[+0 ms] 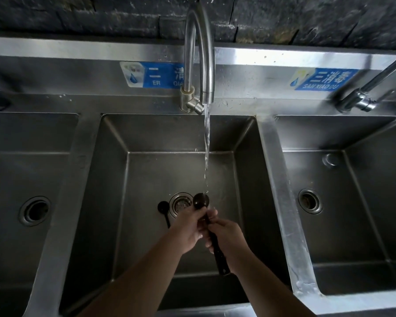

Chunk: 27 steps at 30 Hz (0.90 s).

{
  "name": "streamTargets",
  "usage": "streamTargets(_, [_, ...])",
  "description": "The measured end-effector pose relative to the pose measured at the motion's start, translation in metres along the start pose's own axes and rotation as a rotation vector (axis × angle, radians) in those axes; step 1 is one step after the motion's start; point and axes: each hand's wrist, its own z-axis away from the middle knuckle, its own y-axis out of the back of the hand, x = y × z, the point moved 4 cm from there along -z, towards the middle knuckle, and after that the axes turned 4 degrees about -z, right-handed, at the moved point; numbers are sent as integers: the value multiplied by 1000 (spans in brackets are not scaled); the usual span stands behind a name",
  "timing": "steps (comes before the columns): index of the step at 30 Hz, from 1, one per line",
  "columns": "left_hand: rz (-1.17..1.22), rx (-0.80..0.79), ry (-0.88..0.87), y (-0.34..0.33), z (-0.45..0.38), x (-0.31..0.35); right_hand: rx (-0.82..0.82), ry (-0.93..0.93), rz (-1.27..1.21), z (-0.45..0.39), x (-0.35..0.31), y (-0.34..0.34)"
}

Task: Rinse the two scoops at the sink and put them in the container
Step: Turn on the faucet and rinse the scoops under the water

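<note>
Over the middle basin [146, 138] I hold a black long-handled scoop [201, 200] with its round bowl up under the running water [206, 152]. My right hand [226, 236] grips its handle, whose end sticks out below my wrist. My left hand [192, 227] is closed around the neck just below the bowl. A second black scoop [164, 208] lies on the basin floor, left of the drain strainer [181, 203], its handle partly hidden by my left hand. No container is in view.
A curved steel faucet [199, 53] rises behind the middle basin. Empty basins lie to the left [21, 156] and right [364, 168], each with a drain. A second tap [364, 97] stands at the far right. Blue labels are stuck on the backsplash.
</note>
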Motion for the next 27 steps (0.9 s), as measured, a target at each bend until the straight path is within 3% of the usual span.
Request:
streamTargets(5, [-67,-121,-28,-6,7,0,29,46,-22,-1,-3,3])
streamTargets(10, [-96,-21,-97,-5,3,31,-40,78,-97,-17,-32,-13])
streamTargets(22, [-217,6,-410,-32,-12,157,-232,323,-332,-34,-150,-61])
streamTargets(27, [-234,44,-447,-37,-9,187,-278,373,-358,-23,-174,-76])
